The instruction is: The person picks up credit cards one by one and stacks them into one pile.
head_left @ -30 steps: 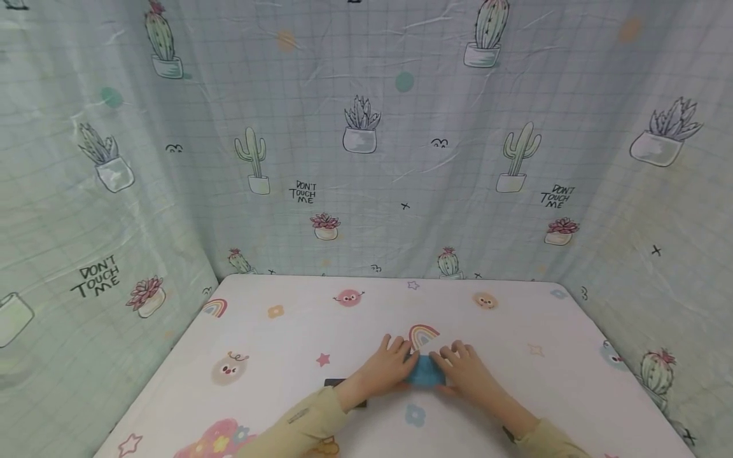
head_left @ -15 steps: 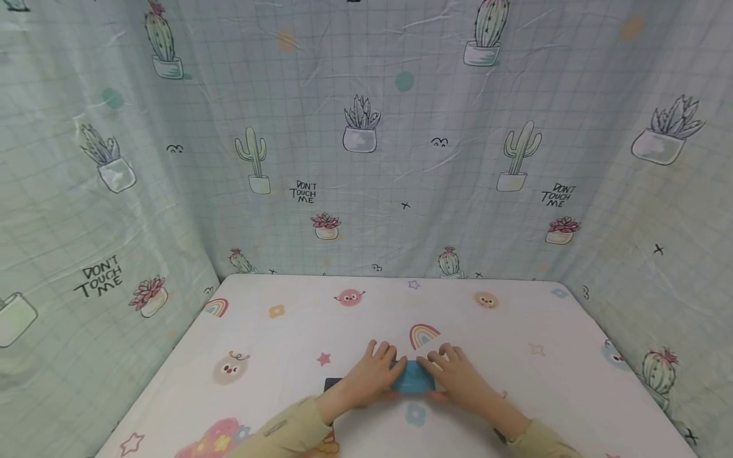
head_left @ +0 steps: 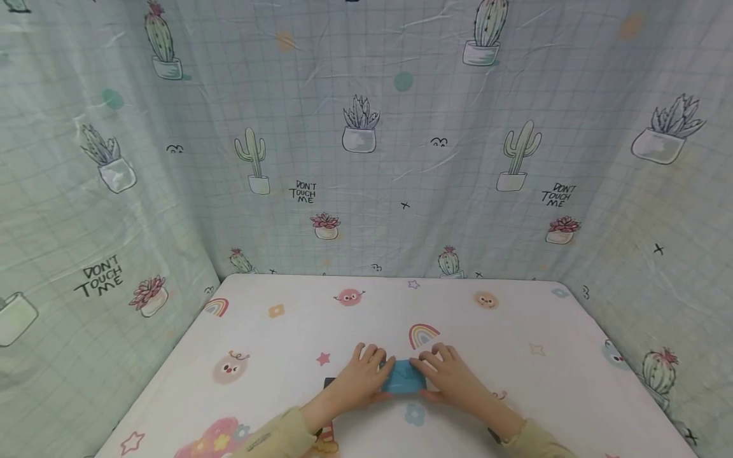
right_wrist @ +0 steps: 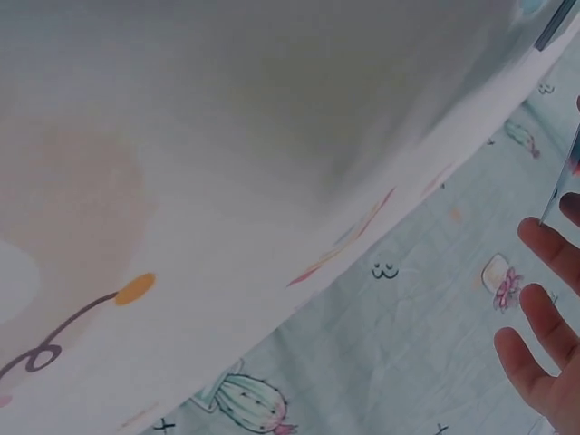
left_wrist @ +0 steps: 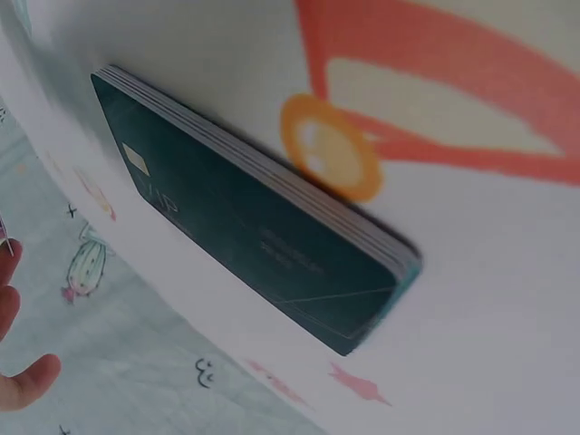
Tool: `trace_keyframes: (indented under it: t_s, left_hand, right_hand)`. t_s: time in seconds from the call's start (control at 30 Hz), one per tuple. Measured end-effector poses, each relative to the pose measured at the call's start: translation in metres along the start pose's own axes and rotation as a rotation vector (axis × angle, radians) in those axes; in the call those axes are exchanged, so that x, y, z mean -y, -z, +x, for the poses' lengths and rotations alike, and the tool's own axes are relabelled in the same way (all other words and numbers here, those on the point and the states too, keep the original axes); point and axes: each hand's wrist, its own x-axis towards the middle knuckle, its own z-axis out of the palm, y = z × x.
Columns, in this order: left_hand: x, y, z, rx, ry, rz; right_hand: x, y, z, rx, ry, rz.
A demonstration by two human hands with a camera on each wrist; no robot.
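A thin, light-blue card [head_left: 404, 378] is held between both hands, over the table. The left hand [head_left: 362, 375] pinches its left end, thumb on the near side and fingers on the far side. At its right end the right hand [head_left: 449, 376] pinches in the same way. In the right wrist view, the card's edge [right_wrist: 559, 181] shows beside the right fingers [right_wrist: 542, 245]. A stack of dark green cards [left_wrist: 245, 217] printed "VIP" lies on the table below the left wrist; the left forearm hides most of it in the head view.
The white table [head_left: 275, 356] carries printed rainbows, stars, flowers and faces. Cactus-patterned cloth [head_left: 366, 210] hangs along its back and both sides. A small dark object [head_left: 495, 436] peeks out beside the right sleeve.
Both hands have moved left and slightly nearer the person, carrying the blue card with them. The left forearm covers more of the dark card stack.
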Motion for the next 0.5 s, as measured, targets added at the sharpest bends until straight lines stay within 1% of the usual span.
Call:
trace_keyframes:
  t_s: [0.13, 0.23, 0.5]
  left_hand:
    - [0.002, 0.001, -0.008, -0.019, 0.019, 0.005]
    - [0.002, 0.001, -0.014, -0.028, 0.026, -0.001]
    - [0.006, 0.004, -0.025, -0.011, 0.066, -0.045]
  right_hand:
    - [0.004, -0.001, 0.002, 0.011, 0.013, 0.007]
    - [0.007, -0.001, 0.002, 0.027, 0.016, 0.035]
    - [0.013, 0.002, 0.008, 0.023, 0.030, 0.084]
